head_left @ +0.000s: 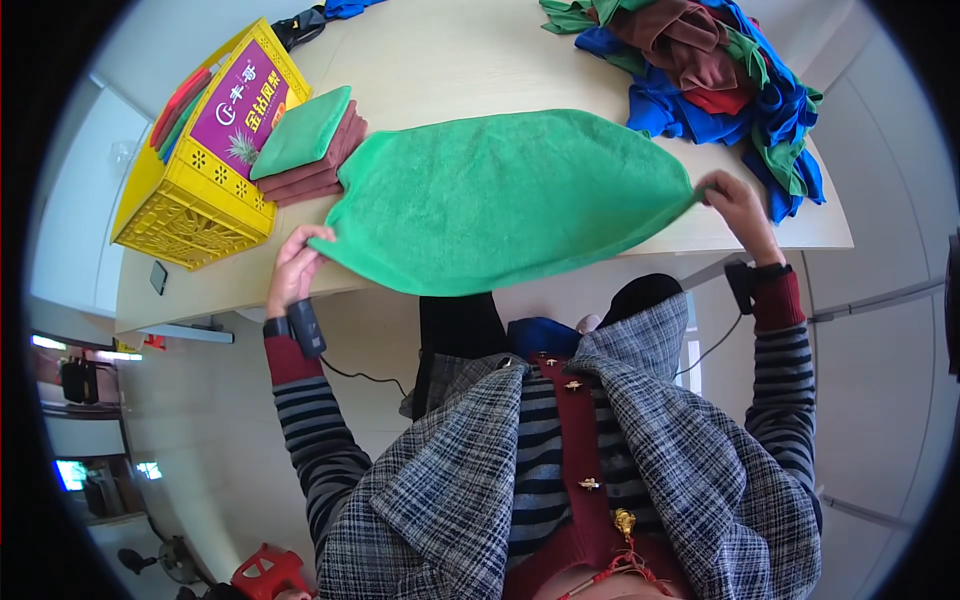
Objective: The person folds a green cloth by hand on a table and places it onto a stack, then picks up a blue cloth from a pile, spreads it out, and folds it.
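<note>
A green towel (520, 195) is stretched out wide across the front of the table, its near edge hanging just past the table's edge. My left hand (295, 265) is closed on its near left corner. At the opposite end, my right hand (737, 208) pinches the right corner. Beside the towel's left end stands a stack of folded brown towels (325, 165), with a folded green towel (303, 132) on top. A loose heap of blue, green, brown and red towels (715, 70) lies at the far right of the table.
A yellow plastic crate (205, 205) with a purple panel stands at the left, holding folded cloths (180, 115). A small dark flat object (158, 278) lies by the table's left front. Dark and blue items (300, 28) rest at the back left. A red stool (270, 572) is on the floor.
</note>
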The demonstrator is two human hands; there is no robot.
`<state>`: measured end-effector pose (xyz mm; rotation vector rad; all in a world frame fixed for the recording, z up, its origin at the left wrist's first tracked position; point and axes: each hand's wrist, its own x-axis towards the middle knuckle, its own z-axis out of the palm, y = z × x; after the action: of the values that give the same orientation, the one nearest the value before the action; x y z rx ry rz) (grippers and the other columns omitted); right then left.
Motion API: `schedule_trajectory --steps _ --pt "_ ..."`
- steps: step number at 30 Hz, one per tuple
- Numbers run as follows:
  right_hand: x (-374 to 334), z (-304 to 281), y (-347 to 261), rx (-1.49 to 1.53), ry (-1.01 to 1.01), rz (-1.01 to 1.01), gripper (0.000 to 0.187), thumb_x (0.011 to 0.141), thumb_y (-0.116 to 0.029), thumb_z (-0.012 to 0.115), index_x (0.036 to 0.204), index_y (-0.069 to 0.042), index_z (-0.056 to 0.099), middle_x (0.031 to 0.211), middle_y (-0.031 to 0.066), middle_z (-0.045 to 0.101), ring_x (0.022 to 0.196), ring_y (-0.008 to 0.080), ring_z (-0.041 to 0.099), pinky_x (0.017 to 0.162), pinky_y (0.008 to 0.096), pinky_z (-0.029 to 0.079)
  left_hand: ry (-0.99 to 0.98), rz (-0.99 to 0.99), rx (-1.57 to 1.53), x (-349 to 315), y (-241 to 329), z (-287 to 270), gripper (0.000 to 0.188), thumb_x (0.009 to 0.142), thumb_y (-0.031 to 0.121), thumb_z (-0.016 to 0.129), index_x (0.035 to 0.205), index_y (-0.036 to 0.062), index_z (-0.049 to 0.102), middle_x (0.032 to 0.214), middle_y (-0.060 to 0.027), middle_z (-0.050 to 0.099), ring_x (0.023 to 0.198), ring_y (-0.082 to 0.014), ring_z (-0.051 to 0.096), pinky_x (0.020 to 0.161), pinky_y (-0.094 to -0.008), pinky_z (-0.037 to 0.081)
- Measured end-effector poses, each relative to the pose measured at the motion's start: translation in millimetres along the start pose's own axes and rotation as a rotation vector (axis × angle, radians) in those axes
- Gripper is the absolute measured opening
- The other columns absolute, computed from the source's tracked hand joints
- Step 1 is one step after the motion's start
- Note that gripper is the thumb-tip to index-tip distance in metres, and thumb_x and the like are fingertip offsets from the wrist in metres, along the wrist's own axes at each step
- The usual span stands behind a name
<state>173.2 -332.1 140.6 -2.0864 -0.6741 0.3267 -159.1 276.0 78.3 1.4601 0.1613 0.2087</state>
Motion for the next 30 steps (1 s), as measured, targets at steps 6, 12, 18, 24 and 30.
schedule_trajectory --steps 6,12,18,24,30 --pt "19.6 88.9 -131.9 -0.12 -0.086 -0.577 0.011 0.088 0.003 0.063 0.099 0.0 0.063 0.091 0.0084 0.062 0.085 0.0194 0.064 0.072 0.0284 0.051 -0.271 0.171 0.352 56.0 79.4 151.9 0.014 0.092 0.002 0.054 0.102 0.0026 0.063 0.102 -0.0016 0.063 0.101 -0.0115 0.058 0.091 -0.0261 0.045" --pt "20.7 153.6 -187.2 0.033 -0.13 -0.63 0.013 0.088 0.004 0.064 0.1 -0.002 0.064 0.091 0.0057 0.063 0.082 0.0142 0.063 0.074 0.0271 0.052 -0.389 0.069 0.127 73.0 86.6 225.8 0.017 0.093 0.005 0.059 0.109 0.0029 0.061 0.1 -0.0004 0.061 0.099 -0.0098 0.057 0.088 -0.0253 0.045" --pt "22.1 164.8 -181.4 0.17 -0.166 -0.524 0.02 0.089 0.004 0.064 0.108 -0.004 0.063 0.094 0.0042 0.065 0.087 0.0118 0.064 0.079 0.0279 0.053 -0.389 0.047 0.021 79.2 71.4 223.4 0.021 0.093 0.008 0.063 0.113 0.0042 0.059 0.102 -0.0001 0.061 0.096 -0.0095 0.057 0.083 -0.0239 0.046" --pt "19.8 171.0 -179.8 0.249 -0.172 -0.562 0.027 0.088 0.004 0.065 0.113 -0.006 0.063 0.097 0.0047 0.067 0.096 0.014 0.066 0.083 0.0293 0.054 -0.38 0.059 -0.023 80.5 64.8 225.5 0.028 0.091 0.006 0.064 0.117 0.0043 0.056 0.105 0.0005 0.061 0.094 -0.0093 0.057 0.083 -0.0235 0.046" --pt "20.4 169.9 -183.1 0.111 -0.211 -0.664 0.025 0.086 0.004 0.065 0.109 -0.007 0.066 0.096 0.0045 0.068 0.098 0.0167 0.066 0.084 0.0302 0.054 -0.409 0.034 0.017 78.2 72.0 227.8 0.031 0.09 0.004 0.064 0.119 0.0046 0.055 0.106 0.0012 0.061 0.094 -0.0088 0.057 0.083 -0.023 0.045"
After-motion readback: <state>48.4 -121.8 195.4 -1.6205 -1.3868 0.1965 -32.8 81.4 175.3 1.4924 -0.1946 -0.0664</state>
